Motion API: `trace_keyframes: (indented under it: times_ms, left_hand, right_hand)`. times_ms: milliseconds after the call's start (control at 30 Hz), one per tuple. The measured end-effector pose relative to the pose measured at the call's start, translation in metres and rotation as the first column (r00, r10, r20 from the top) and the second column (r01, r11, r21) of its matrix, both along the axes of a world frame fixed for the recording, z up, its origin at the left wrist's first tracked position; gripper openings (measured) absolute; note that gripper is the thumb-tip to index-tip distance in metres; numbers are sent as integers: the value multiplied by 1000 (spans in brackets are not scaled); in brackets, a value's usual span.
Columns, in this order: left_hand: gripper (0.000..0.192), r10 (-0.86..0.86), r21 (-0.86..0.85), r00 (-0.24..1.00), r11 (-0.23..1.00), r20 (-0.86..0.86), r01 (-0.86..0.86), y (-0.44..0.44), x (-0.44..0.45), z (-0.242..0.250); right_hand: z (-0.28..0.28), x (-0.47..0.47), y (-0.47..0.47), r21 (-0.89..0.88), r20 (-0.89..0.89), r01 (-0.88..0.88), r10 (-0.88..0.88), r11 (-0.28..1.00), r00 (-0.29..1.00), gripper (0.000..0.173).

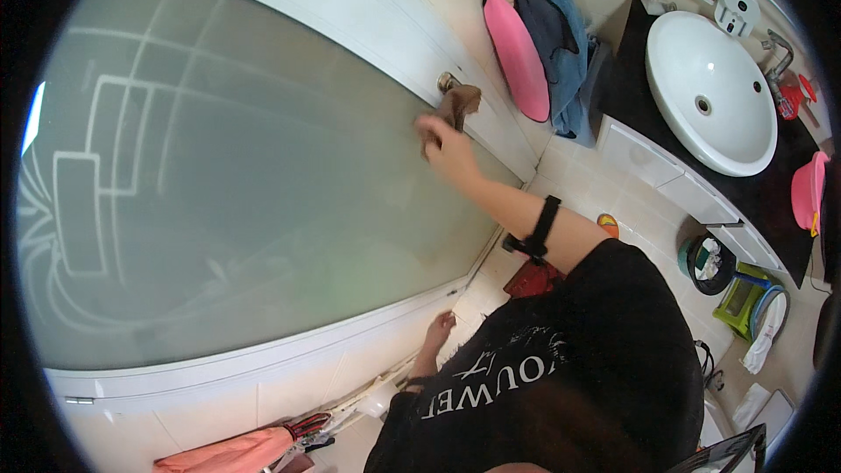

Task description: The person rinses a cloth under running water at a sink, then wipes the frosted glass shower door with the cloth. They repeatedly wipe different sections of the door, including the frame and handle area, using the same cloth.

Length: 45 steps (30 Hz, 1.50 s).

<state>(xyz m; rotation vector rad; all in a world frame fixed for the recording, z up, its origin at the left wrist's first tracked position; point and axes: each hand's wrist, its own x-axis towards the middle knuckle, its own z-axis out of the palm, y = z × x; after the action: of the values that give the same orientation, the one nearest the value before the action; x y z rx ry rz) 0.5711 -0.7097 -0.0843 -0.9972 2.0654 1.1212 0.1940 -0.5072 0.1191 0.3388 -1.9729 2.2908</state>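
Observation:
My right hand [447, 144], with a black strap on its forearm, holds a brown cloth [460, 105] just below the round metal door knob [447, 82]. The cloth hangs over the knob's edge of the white frame; whether it touches the knob is unclear. Before me spreads a large frosted glass door panel [263, 177] with white line and leaf patterns, set in a white door frame [368, 6]. Lower in the picture, my left hand [443, 325] hangs near the frame's lower edge with its fingers partly curled; nothing is plainly seen in it.
At right, a white basin [716, 79] and a pink bowl [809, 194] stand on a black counter [631, 85]. Clothes, including a pink piece [516, 52], hang behind the door edge. A waste bin [713, 266] and a green bucket [739, 309] stand on the floor.

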Motion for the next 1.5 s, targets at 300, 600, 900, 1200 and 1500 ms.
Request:
trace_keyframes:
  times_ms: [300,600,900,1200,1500]
  left_hand:
    - [51,-198,121,967,968,-161,218,55,-52,43]
    - [46,-194,108,922,964,-334,242,63,-96,49]
    - [45,12,161,990,987,-140,11,48,-36,35]
    - [47,231,203,968,948,97,-247,34,22,15]
    - [47,277,201,960,940,26,-277,37,17,10]
  right_hand:
    - [-112,5,104,348,434,-588,430,731,792,28]
    - [-28,-25,102,205,-43,55,-47,977,998,22]
    - [15,-77,35,167,-446,409,-301,897,843,14]
    - [5,-92,20,34,10,352,-353,935,936,18]
    - [10,-115,19,-226,471,372,-233,900,851,22]
